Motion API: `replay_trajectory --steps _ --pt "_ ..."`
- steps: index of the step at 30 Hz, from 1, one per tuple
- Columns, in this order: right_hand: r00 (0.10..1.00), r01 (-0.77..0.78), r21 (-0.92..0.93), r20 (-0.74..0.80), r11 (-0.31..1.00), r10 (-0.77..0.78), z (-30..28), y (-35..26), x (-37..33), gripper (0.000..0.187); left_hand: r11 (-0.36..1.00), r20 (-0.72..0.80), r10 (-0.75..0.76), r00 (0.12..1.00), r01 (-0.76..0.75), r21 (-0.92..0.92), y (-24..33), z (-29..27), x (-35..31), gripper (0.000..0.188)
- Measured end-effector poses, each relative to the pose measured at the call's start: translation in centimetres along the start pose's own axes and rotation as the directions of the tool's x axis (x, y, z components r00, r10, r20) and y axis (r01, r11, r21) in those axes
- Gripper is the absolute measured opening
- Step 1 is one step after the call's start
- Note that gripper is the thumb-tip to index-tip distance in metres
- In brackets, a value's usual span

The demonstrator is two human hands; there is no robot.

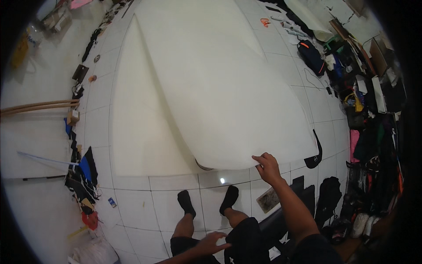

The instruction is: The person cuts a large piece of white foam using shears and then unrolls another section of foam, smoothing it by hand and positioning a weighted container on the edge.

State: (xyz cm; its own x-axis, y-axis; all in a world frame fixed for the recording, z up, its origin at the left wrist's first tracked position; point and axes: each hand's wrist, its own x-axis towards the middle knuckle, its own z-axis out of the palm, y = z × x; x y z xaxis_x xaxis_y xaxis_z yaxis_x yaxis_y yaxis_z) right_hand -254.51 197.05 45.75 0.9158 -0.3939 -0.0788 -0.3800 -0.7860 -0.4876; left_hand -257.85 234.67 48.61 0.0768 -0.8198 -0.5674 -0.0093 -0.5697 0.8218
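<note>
A large off-white sheet (228, 105) of foam or thick fabric spreads over the tiled floor in front of me. Its upper layer lies slantwise across a creamier lower layer (136, 132), which shows on the left. My right hand (267, 165) pinches the near edge of the upper layer, thumb and fingers closed on it. Above my lap, my left hand (213, 243) holds nothing, its fingers loosely bent and apart. A black curved piece (314, 160) pokes out at the sheet's near right corner. Another dark edge (203, 166) shows beneath the sheet's near side.
Clutter, with a dark backpack (311, 57) among it, lines the right wall. Orange scissors (264, 22) lie on the far floor. Along the left wall are a blue-and-black item (89, 165) and long wooden poles (39, 106). A grey-brown board (268, 200) lies near my right foot.
</note>
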Motion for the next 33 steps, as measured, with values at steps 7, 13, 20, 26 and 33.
replay_trajectory --steps 7,13,20,26,33 --pt "0.979 0.101 -0.139 0.191 0.985 -0.073 0.0 1.2 1.3 0.027 0.970 -0.072 0.220 0.973 -0.210 0.122 0.2 19.2 1.9 0.015" --pt "0.971 0.160 -0.135 0.200 0.978 -0.131 1.8 3.4 1.2 0.024 0.852 0.574 0.390 0.720 -0.045 -0.522 -3.1 19.4 2.1 0.026" --pt "0.997 -0.002 -0.148 0.075 0.989 0.013 15.9 17.3 -0.6 0.023 0.993 -0.309 -0.116 0.944 0.108 -0.045 -16.6 -18.1 17.1 0.025" --pt "1.000 0.021 -0.030 -0.021 0.999 -0.022 24.3 22.7 0.9 0.023 0.868 -0.732 -0.430 0.528 0.020 -0.496 -32.2 -35.1 30.6 0.033" --pt "0.982 -0.114 0.064 0.159 0.991 0.103 25.7 24.0 -1.0 0.024 0.776 -0.744 -0.631 0.219 0.162 -0.610 -38.0 -35.3 46.2 0.103"
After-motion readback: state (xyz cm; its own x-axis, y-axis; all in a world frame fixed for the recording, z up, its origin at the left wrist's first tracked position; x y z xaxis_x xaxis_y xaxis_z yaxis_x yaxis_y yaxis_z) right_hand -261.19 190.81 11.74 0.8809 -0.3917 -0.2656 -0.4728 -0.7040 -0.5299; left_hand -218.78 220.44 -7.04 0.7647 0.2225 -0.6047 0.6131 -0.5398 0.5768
